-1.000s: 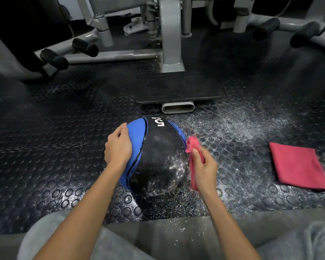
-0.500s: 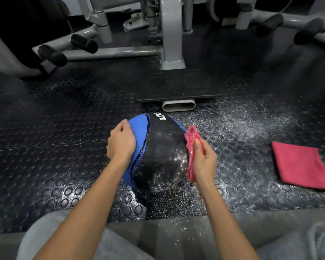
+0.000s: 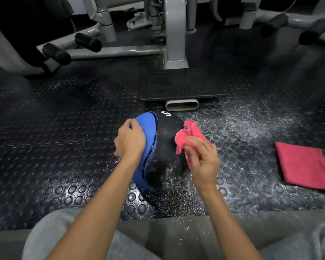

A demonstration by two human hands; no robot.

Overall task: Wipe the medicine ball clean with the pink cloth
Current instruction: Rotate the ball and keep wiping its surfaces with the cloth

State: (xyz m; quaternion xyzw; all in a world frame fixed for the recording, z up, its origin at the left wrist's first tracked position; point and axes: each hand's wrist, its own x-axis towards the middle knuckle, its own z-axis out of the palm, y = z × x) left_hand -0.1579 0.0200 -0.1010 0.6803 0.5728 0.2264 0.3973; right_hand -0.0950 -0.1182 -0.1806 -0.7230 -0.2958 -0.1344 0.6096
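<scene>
The medicine ball point(image 3: 163, 152) rests on the studded rubber floor point(image 3: 64, 139), pinned between both hands. The left hand point(image 3: 130, 140) lies flat and unclenched on its blue panel, steadying rather than grasping. The right hand point(image 3: 203, 162) has its grip clenched on the bunched pink cloth point(image 3: 189, 135), pressed to the black panel just ahead of its fingers. White speckling shows below that grip, near the ball's underside, so the wipe looks unfinished. With only a flat palm bracing it, a hard stroke could roll the ball leftward; the loose cloth might also slip. A second folded cloth point(image 3: 304, 166) lies well right of the right hand
</scene>
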